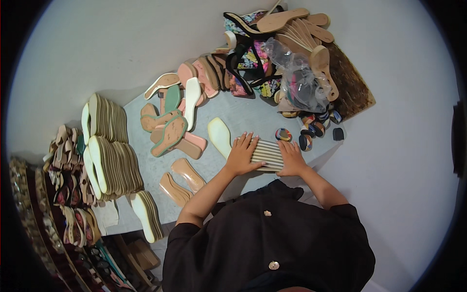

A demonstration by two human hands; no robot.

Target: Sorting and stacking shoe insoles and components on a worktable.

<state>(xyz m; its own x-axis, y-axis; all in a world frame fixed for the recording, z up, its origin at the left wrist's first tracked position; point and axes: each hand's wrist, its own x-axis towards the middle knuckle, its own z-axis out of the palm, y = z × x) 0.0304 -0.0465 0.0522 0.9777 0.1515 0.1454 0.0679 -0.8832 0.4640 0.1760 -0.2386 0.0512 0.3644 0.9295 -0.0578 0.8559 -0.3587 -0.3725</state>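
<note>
My left hand [241, 155] and my right hand [291, 158] press from both sides on a row of thin shoe soles [266, 153] standing on edge on the grey table [243, 114]. The soles show pale and dark stripes between my palms. My fingers are spread over the ends of the row. A single cream sole [220, 136] lies flat just left of my left hand.
Tall rows of cream and tan soles [109, 146] stand at the left. Loose pink, green and tan soles [175, 121] lie in the middle. A clear plastic bag [299, 78], patterned straps and wooden soles pile at the back. Small round pieces [311, 129] sit to the right.
</note>
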